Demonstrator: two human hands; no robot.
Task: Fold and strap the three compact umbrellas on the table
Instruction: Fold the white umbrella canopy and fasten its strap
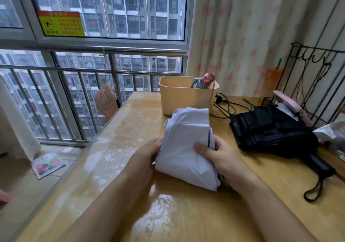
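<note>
The desk (168, 213) is pale wood under a glossy clear cover that throws back the window light in blotchy patches. Both forearms reach in over its near edge. The left hand (147, 156) wraps the left side of the white umbrella (186, 144), its fingers hidden behind the cloth. The right hand (218, 156) grips the right side, thumb pressed flat on the fabric. The white umbrella sits bunched at mid-desk between the two hands, its lower end down at the desk surface.

To the right, apart from it, the black umbrella (270, 131) lies loosely collapsed on the desk, handle and wrist loop pointing toward the near right. A crumpled plastic bag (332, 131) sits just beyond it at the right edge.

Behind the white umbrella stands a beige bin (184, 100), and a third umbrella (202, 82), grey with a pinkish end, pokes up from inside it. Black cables (227, 105) trail beside the bin. A black wire rack (317, 73) stands at the far right.

Past the desk's left edge, a booklet (48, 164) lies on the floor and a peach fan (106, 101) stands by the metal railing (74, 70). A cream curtain (242, 27) with pink marks hangs at the right of the window (112, 8), which carries a yellow-and-red sticker (61, 24) and looks onto apartment towers.
</note>
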